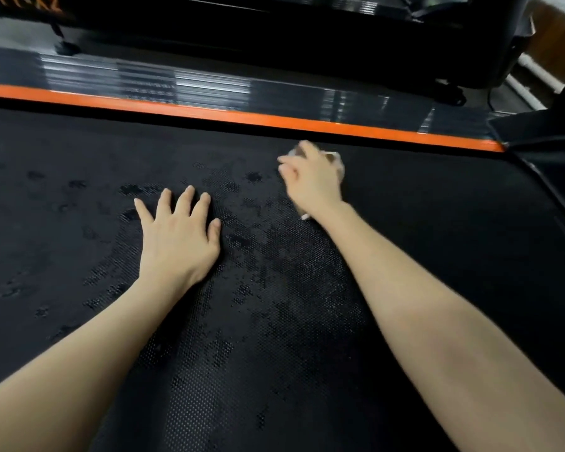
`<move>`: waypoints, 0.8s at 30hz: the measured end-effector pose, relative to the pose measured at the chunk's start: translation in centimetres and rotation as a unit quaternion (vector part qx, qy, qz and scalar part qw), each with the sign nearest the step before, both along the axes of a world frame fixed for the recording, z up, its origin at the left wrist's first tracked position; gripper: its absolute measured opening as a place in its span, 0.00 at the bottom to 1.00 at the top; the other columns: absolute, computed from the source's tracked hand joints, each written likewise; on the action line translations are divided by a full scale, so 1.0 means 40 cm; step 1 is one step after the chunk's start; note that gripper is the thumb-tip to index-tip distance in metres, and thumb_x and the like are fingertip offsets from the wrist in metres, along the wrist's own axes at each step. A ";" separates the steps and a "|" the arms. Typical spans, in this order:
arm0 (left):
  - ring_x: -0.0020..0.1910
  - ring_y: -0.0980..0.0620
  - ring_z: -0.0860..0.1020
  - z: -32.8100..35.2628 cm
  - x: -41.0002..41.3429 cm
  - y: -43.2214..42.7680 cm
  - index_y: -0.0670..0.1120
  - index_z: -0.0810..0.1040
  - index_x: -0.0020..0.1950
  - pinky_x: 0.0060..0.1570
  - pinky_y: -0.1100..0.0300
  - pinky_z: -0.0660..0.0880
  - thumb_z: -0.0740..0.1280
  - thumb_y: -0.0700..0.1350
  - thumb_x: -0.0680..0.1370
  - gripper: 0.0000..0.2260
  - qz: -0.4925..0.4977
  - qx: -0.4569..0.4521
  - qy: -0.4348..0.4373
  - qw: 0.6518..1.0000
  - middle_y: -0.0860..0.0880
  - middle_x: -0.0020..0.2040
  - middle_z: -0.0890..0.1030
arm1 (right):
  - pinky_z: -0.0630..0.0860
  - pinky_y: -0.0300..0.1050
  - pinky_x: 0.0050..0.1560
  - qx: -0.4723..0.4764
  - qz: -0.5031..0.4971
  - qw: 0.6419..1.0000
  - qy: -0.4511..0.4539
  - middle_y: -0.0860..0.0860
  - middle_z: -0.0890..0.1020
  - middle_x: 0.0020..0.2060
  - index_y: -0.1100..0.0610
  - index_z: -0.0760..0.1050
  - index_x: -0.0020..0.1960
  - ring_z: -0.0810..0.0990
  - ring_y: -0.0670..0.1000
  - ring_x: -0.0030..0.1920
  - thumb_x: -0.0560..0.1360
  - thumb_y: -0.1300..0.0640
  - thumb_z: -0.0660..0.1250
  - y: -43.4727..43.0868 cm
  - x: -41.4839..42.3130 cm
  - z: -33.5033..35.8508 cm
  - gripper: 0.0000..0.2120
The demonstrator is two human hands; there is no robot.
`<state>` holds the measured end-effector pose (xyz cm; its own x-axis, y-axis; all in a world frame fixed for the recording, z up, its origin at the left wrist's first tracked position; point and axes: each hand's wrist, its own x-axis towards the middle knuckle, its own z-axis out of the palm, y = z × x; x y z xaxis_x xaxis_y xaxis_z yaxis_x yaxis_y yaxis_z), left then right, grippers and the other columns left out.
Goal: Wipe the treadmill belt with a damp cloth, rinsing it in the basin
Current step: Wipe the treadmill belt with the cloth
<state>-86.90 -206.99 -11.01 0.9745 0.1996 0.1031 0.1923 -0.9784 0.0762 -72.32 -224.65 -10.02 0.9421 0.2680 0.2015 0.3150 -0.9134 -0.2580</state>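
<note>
Pressing flat on the black treadmill belt (421, 256), the person's left hand (180, 230) has its grip released, fingers straight and spread over a patch mottled with darker, wet-looking blotches. The right hand (310, 181), blurred, lies farther out near the orange stripe (242, 117) bordering the belt's far edge, its grip clenched round a pale cloth (333, 156) that rests on the belt, mostly hidden beneath the palm, with bits showing past the fingers and by the wrist. Beyond the stripe runs a glossy dark side rail (177, 78).
</note>
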 end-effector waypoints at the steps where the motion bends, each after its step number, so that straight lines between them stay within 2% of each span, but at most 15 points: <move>1: 0.73 0.38 0.57 0.000 0.000 0.001 0.47 0.63 0.74 0.69 0.33 0.47 0.44 0.58 0.76 0.30 0.001 0.000 -0.002 1.000 0.45 0.75 0.63 | 0.55 0.56 0.68 0.002 0.046 0.999 -0.008 0.50 0.68 0.70 0.42 0.77 0.61 0.67 0.56 0.68 0.79 0.46 0.57 0.051 -0.027 -0.005 0.14; 4: 0.74 0.39 0.57 -0.001 -0.004 0.006 0.48 0.63 0.74 0.69 0.33 0.48 0.44 0.58 0.76 0.29 -0.004 -0.010 -0.001 1.000 0.46 0.75 0.63 | 0.55 0.57 0.70 0.002 0.149 0.989 0.023 0.49 0.64 0.73 0.43 0.76 0.63 0.64 0.57 0.70 0.80 0.46 0.57 0.084 -0.057 0.013 0.14; 6: 0.74 0.40 0.57 -0.002 -0.005 0.010 0.48 0.63 0.74 0.68 0.33 0.48 0.44 0.58 0.76 0.30 -0.006 -0.015 -0.005 1.000 0.47 0.75 0.63 | 0.60 0.54 0.68 -0.009 0.145 0.989 0.021 0.48 0.66 0.71 0.44 0.76 0.62 0.68 0.57 0.67 0.80 0.48 0.56 0.010 -0.011 0.025 0.14; 8: 0.74 0.39 0.57 -0.004 -0.006 0.009 0.48 0.64 0.74 0.68 0.33 0.48 0.44 0.58 0.76 0.30 -0.005 -0.014 -0.009 1.000 0.46 0.75 0.63 | 0.63 0.53 0.66 -0.005 0.055 0.998 0.016 0.49 0.68 0.70 0.45 0.76 0.61 0.72 0.57 0.63 0.80 0.49 0.56 -0.098 0.054 0.028 0.14; 10: 0.73 0.38 0.58 -0.005 -0.003 0.003 0.47 0.65 0.73 0.68 0.33 0.48 0.44 0.58 0.76 0.30 -0.004 -0.008 -0.011 1.000 0.45 0.74 0.64 | 0.63 0.56 0.65 0.020 -0.047 0.999 0.011 0.51 0.70 0.66 0.47 0.74 0.61 0.74 0.59 0.60 0.80 0.52 0.56 -0.174 0.094 0.027 0.13; 13: 0.72 0.37 0.59 -0.007 0.002 -0.003 0.46 0.65 0.73 0.68 0.32 0.48 0.43 0.58 0.76 0.30 -0.006 -0.001 -0.008 1.000 0.44 0.73 0.65 | 0.63 0.52 0.63 0.037 -0.114 0.993 -0.003 0.53 0.74 0.63 0.52 0.68 0.65 0.75 0.58 0.60 0.78 0.54 0.59 -0.104 0.094 0.030 0.16; 16: 0.72 0.36 0.60 -0.009 0.000 -0.001 0.46 0.66 0.72 0.68 0.31 0.49 0.42 0.59 0.75 0.32 -0.007 -0.002 -0.012 1.000 0.44 0.73 0.66 | 0.69 0.50 0.61 0.053 -0.021 0.998 -0.021 0.49 0.79 0.59 0.52 0.68 0.66 0.78 0.55 0.55 0.76 0.55 0.62 0.061 0.048 0.036 0.18; 19: 0.72 0.37 0.59 -0.006 0.000 0.007 0.47 0.66 0.73 0.67 0.31 0.49 0.41 0.60 0.75 0.32 -0.015 -0.016 -0.014 1.000 0.45 0.73 0.66 | 0.68 0.56 0.62 0.062 0.070 0.995 0.020 0.51 0.75 0.63 0.53 0.67 0.67 0.74 0.56 0.58 0.79 0.54 0.59 0.116 0.028 0.037 0.16; 21: 0.73 0.38 0.58 -0.007 -0.002 0.012 0.48 0.65 0.73 0.68 0.32 0.49 0.40 0.60 0.75 0.33 -0.015 -0.020 -0.014 1.000 0.46 0.74 0.65 | 0.66 0.57 0.63 0.066 0.087 0.993 0.034 0.50 0.75 0.62 0.51 0.68 0.64 0.74 0.57 0.57 0.80 0.54 0.57 0.070 0.042 0.044 0.13; 24: 0.74 0.39 0.58 -0.009 -0.005 0.013 0.49 0.65 0.73 0.68 0.32 0.48 0.40 0.60 0.75 0.33 -0.015 -0.018 -0.017 1.000 0.46 0.74 0.64 | 0.57 0.60 0.70 0.082 0.028 0.996 0.025 0.50 0.76 0.60 0.50 0.69 0.60 0.77 0.58 0.55 0.80 0.54 0.56 -0.031 0.084 0.043 0.10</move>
